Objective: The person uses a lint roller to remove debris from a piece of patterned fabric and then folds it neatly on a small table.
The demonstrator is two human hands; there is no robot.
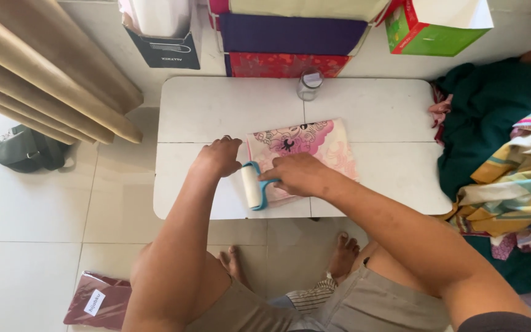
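Left hand (219,156): grip closed, knuckles up, on the table (204,110) near its front edge, touching the roller's (252,185) left end; handle hidden.
Roller: white drum, blue frame, lay at the cloth's (305,147) left edge; rolling judged barely begun.
Right hand (299,174): flat, fingers loosely spread, pinned the folded pink cloth mid-table.

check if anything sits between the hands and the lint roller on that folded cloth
Nothing visible does. The left hand and right hand both touch the lint roller, which lies at the folded cloth's left edge.
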